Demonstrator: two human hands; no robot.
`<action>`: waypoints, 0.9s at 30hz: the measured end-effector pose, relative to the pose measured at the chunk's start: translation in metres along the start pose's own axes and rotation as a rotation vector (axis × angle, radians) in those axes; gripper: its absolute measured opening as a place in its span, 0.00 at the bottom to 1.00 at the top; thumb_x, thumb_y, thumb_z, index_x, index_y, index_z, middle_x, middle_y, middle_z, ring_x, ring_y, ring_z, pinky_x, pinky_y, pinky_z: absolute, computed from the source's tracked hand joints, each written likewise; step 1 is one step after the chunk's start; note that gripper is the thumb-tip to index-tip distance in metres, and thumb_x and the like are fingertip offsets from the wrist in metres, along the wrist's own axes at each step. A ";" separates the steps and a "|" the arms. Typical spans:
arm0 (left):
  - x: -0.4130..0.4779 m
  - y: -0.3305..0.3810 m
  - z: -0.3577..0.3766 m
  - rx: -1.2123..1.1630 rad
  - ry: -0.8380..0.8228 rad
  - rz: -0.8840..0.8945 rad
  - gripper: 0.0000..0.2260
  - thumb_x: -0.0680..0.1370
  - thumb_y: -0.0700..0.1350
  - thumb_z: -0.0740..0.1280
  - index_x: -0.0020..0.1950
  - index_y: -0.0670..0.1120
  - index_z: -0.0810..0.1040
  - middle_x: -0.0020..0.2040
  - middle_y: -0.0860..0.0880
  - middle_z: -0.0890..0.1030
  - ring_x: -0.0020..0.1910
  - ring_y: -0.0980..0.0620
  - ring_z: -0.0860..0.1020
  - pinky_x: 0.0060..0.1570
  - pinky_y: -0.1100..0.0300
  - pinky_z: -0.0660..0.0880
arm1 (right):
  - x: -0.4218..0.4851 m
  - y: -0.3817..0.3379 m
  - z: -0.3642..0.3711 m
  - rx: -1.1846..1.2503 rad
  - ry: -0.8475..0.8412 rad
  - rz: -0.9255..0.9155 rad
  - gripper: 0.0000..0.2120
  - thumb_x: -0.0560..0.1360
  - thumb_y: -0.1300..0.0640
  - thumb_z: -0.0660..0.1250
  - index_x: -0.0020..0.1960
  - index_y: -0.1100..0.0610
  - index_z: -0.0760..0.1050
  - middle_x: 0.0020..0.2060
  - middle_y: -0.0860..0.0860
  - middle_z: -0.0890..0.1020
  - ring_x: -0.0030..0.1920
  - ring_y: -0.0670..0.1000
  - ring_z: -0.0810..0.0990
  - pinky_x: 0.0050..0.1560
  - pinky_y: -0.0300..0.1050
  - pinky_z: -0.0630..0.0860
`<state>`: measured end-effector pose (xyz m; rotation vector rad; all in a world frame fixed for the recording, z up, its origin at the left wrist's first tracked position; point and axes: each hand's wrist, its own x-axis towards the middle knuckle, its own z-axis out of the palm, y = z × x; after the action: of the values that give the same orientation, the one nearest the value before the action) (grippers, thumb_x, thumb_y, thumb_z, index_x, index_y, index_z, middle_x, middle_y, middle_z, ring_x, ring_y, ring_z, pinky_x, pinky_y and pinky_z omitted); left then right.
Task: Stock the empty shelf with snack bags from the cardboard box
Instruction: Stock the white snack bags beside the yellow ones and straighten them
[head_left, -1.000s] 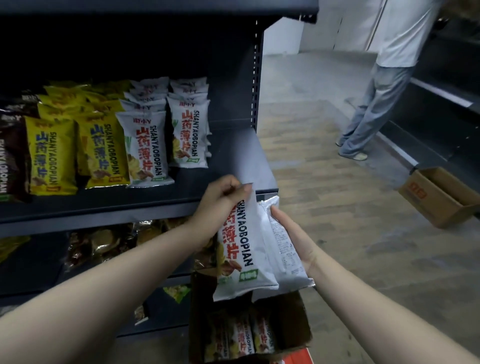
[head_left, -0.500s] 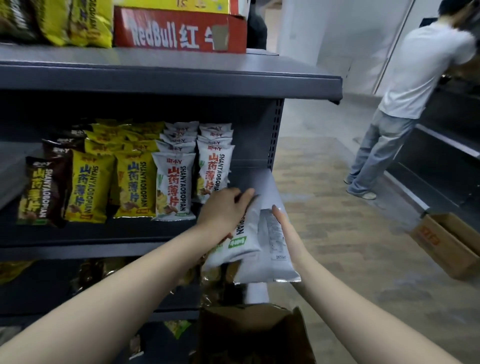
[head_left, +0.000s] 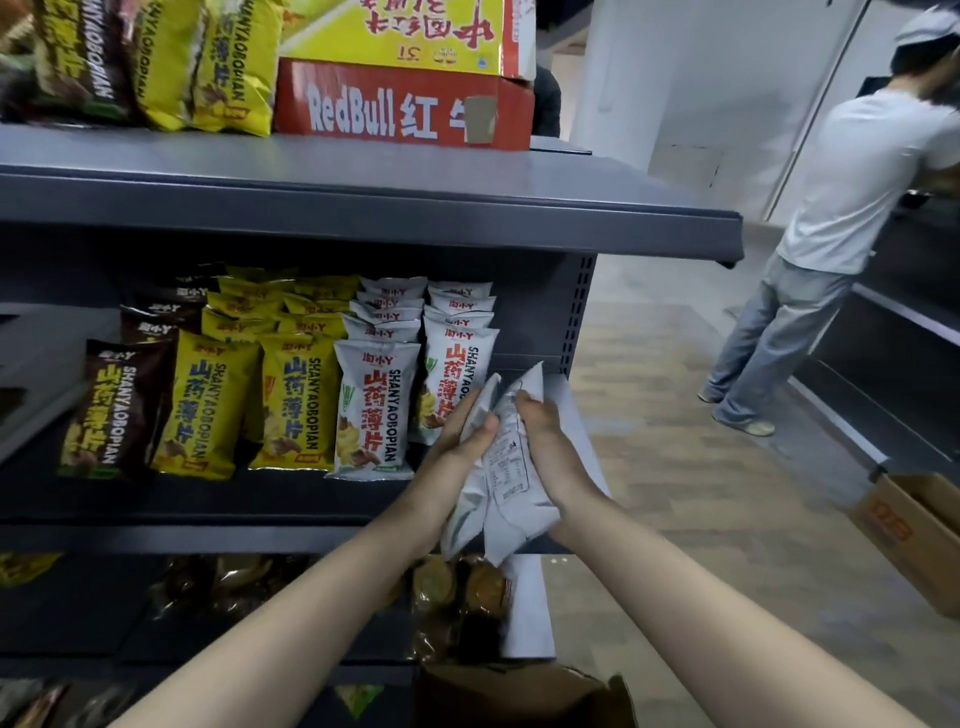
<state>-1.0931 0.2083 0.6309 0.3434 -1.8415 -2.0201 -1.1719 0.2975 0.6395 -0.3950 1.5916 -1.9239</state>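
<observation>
Grip: L hand (head_left: 458, 448), R hand (head_left: 546, 441); 2 bags (head_left: 511, 470)

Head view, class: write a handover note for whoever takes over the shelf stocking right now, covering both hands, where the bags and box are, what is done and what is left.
Left hand: grips the two white snack bags from the left.
Right hand: grips the same bags, fingers curled over their top.
Bags: held before the middle shelf, beside the white rows.
Cardboard box: low, below the hands; contents hidden.
Done: brown, yellow and white rows stand on the shelf.
Left: set these two bags down, probably right of the white rows.
</observation>
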 end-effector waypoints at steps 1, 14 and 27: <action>0.002 0.001 0.004 0.039 0.034 0.018 0.19 0.82 0.41 0.56 0.72 0.52 0.61 0.60 0.63 0.64 0.58 0.65 0.66 0.37 0.86 0.64 | 0.002 0.001 0.004 -0.042 -0.008 -0.039 0.21 0.77 0.42 0.61 0.66 0.51 0.67 0.57 0.57 0.80 0.55 0.54 0.81 0.53 0.51 0.80; 0.004 -0.001 -0.011 0.109 0.062 0.205 0.21 0.81 0.50 0.59 0.74 0.61 0.60 0.74 0.62 0.60 0.70 0.70 0.58 0.62 0.77 0.62 | 0.036 0.001 0.010 -0.199 -0.087 -0.010 0.32 0.67 0.35 0.63 0.68 0.46 0.69 0.61 0.51 0.80 0.60 0.51 0.80 0.64 0.56 0.74; 0.040 -0.005 -0.024 0.764 0.203 0.428 0.22 0.75 0.59 0.57 0.70 0.64 0.64 0.74 0.57 0.57 0.74 0.56 0.59 0.67 0.56 0.66 | 0.054 0.002 0.006 -0.145 0.044 -0.082 0.16 0.76 0.45 0.60 0.60 0.49 0.77 0.53 0.56 0.84 0.53 0.56 0.83 0.60 0.55 0.76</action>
<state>-1.1192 0.1693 0.6258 0.3020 -2.2451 -0.9207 -1.2096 0.2589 0.6313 -0.4877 1.7752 -1.8942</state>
